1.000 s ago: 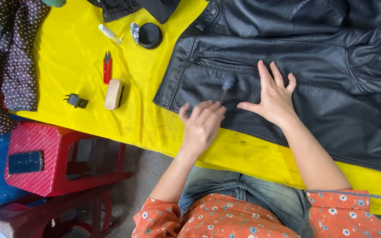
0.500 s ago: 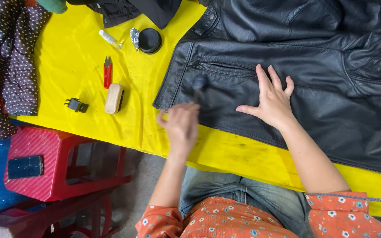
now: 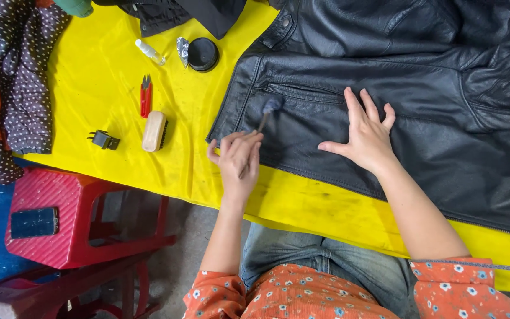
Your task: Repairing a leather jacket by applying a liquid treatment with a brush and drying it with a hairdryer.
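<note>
The black leather jacket (image 3: 396,100) lies flat on the yellow table cover (image 3: 101,88). On its front panel, just below the zip pocket, rests the fuzzy tip of a small dauber brush (image 3: 268,109). The left hand (image 3: 238,158) is closed around the brush's thin handle at the jacket's lower-left hem. The right hand (image 3: 366,134) holds nothing and presses flat, fingers spread, on the panel beside the brush. The leather looks soft, heavy and smooth, likely to slide unless pinned; the brush seems light, best gripped low on its stem. Left of the jacket sit 1 round black tin (image 3: 202,54) and a wooden brush (image 3: 154,131). The jacket's right side is cut off.
</note>
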